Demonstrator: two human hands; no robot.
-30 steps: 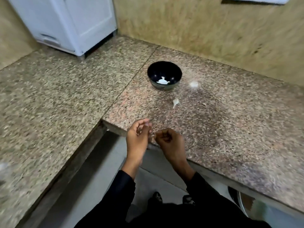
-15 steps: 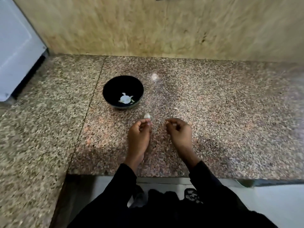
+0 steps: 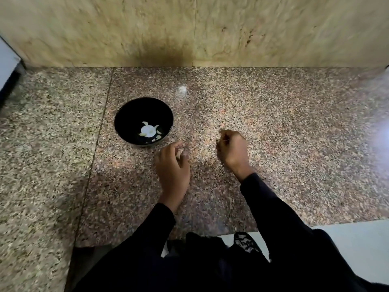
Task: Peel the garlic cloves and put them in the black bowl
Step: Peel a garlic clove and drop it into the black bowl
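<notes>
Black sleeves enter from the bottom of the frame, both hands over the speckled granite desk (image 3: 294, 165).

Left hand (image 3: 171, 165), centre frame: fingers curled, pinching a small pale garlic clove (image 3: 179, 153) at the fingertips. Can't tell whether the skin is fully off or which way its long axis runs; it's mostly hidden by the fingers.

Right hand (image 3: 232, 149), just right of it and well apart from the clove: fingers curled in, a thin pale scrap at the tips, probably peel, too small to confirm.

Round black bowl (image 3: 126, 114) sits up and left of the left hand, near it, pale peeled pieces (image 3: 148, 130) in the bottom.

Key relation: left hand is the nearer one to the bowl, so the drop looks like a short reach up-left.

Faint white smudge (image 3: 182, 89) on the desk beyond the bowl, blurred.
</notes>
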